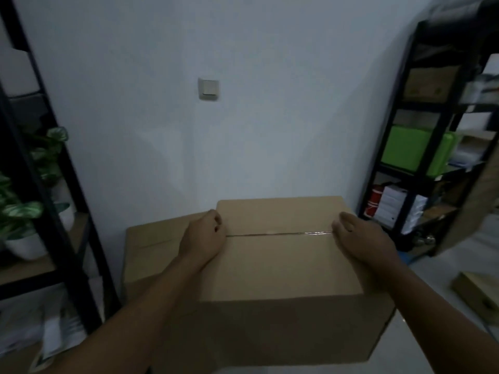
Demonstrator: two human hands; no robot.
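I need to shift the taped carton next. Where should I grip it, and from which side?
Take the carton by its left and right top edges, at the ends of the taped seam, where the left hand and right hand grip it. The top is sealed flat and shows no handles, so squeezing from both sides likely holds best.

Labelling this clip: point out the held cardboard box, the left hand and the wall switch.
cardboard box (280, 268), head view, top flap.
left hand (202, 236), head view, back of hand.
wall switch (208, 89), head view, rocker plate.
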